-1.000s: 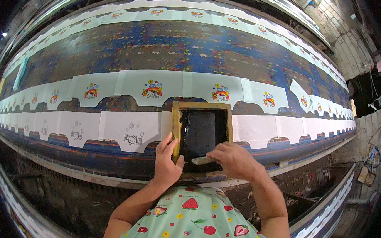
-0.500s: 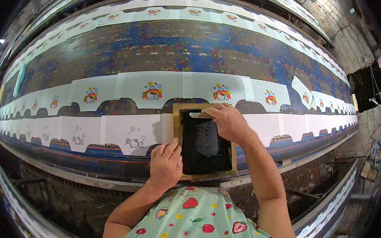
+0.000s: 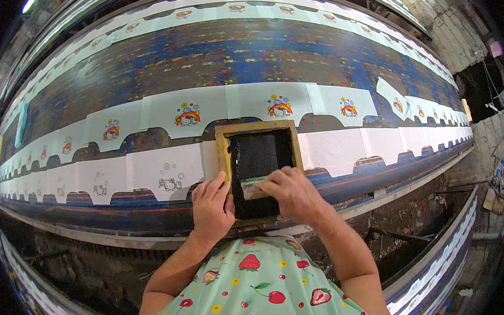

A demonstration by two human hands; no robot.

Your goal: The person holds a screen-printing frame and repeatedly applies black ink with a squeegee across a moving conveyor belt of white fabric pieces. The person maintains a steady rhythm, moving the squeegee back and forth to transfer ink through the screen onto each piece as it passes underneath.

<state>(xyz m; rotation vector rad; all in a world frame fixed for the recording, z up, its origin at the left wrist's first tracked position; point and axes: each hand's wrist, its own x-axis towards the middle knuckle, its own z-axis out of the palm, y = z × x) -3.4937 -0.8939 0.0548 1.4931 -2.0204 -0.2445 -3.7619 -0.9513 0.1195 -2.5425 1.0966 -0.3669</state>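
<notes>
Here is the long printing bench (image 3: 223, 57), its blue surface spattered with paint, curving away to both sides under the fisheye. Rows of white fabric pieces (image 3: 164, 169) lie along it, edge to edge. The far row carries bright rainbow cartoon prints (image 3: 187, 114), while the near pieces to the left show only a small dark outline print (image 3: 169, 183).

Right at the near edge sits the wooden screen frame (image 3: 258, 125), flat on a fabric piece, its dark inked mesh (image 3: 263, 155) filling the inside. The left hand (image 3: 211, 204) presses down on the frame's near-left corner, fingers flat and together along the wood; it is a steadying palm, not a closed grip. The right hand (image 3: 290, 189) is inside the frame at the near side, its grip closed over a squeegee (image 3: 251, 187), whose pale edge peeks out to the left of the knuckles and rests on the mesh. The two hands are near each other, with the squeegee's end between them.

Both forearms come up from the bottom edge, over a pale green shirt (image 3: 266, 300) printed with strawberries and cherries. Below the bench, a dim, stained floor (image 3: 427, 220); another bench edge (image 3: 434, 284) runs down the right.
</notes>
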